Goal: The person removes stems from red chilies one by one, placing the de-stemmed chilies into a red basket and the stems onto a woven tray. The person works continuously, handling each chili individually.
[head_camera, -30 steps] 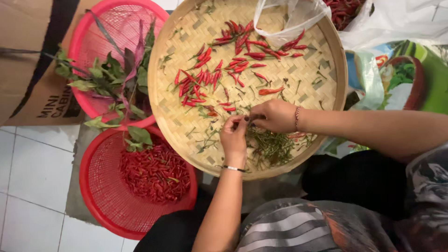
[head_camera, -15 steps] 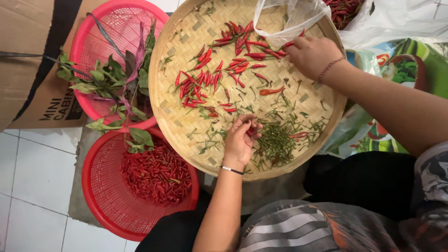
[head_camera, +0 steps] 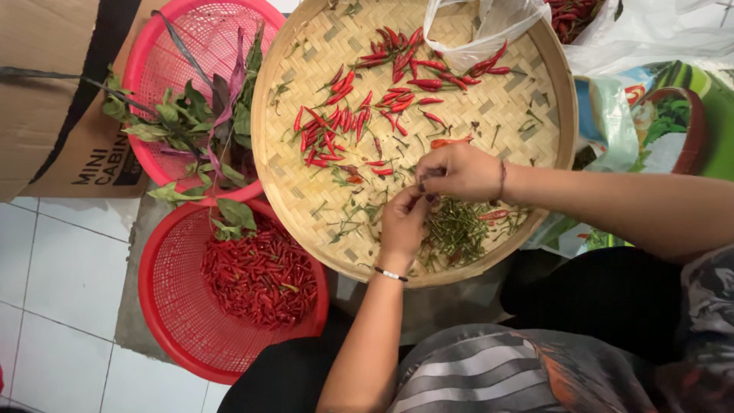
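Head view: both hands pinch one chili over woven tray, beside red baskets.

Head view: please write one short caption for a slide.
Both hands meet over a woven tray of red chillies.

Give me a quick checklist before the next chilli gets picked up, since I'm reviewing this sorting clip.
1. Both hands meet over the woven tray: ok; left hand and right hand touch at the fingertips.
2. Something pinched between them: cannot tell, too small.
3. Chillies on the tray left: ok, many.
4. Stem pile on the tray: ok, beside the left hand.
5. Red basket of chillies has room: ok, partly filled.
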